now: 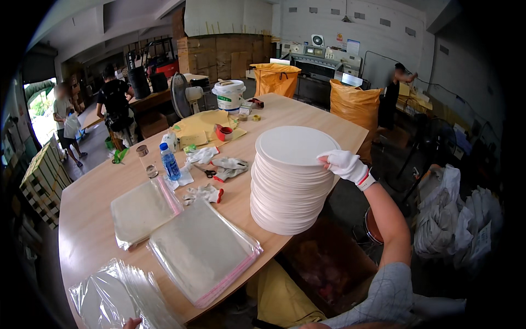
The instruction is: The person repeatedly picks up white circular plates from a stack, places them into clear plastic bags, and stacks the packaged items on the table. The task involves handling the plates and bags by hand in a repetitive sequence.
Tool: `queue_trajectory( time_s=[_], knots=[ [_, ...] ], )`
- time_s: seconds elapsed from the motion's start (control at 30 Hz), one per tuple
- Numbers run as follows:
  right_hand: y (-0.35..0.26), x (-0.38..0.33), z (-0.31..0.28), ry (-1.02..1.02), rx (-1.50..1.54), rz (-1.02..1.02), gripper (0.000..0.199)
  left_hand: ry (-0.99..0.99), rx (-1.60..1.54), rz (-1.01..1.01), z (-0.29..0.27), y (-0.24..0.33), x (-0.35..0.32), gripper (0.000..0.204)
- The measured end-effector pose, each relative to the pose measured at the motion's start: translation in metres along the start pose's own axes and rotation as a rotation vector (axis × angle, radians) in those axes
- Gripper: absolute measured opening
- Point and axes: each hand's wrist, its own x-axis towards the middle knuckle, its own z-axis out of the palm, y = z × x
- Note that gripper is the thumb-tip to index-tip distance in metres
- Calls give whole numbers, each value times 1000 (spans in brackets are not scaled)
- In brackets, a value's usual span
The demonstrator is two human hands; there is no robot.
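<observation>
Gloved right hand atop disc stack

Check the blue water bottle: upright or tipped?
Upright. The water bottle stands on its base on the table, cap on top, beside the scissors.

Right hand wears a white glove with a red-edged cuff; sleeve grey, perhaps finely checked.

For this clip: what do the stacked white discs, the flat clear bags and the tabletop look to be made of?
Stack of white discs: probably paperboard or foam, matte, thin even edges; uncertain.
Clear bags: thin glossy plastic film, see-through with glare, pink strip along one edge.
Table: wood or wood-look laminate, pale, smooth, faint grain.
The right hand, in a white knit-looking fabric glove, rests on the stack's top edge.
</observation>
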Motion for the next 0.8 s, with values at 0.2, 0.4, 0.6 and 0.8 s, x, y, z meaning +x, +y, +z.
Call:
queue_trajectory(
  time_s=[0.2,0.4,0.6,0.8],
  knots=[
    [-17,11,-9,138,-364,-52,10,-294,-380,87,66,59,25,22],
    [-136,2,-33,89,-218,-38,8,-792,-1579,-150,197,139,89,47],
    [-213,-23,-17,-78,-128,-243,6,-723,-2046,-608,230,167,150,41],
    [-207,-24,39,28,314,-152,35,-380,-1623,-502,199,95,103,31]
  ],
)
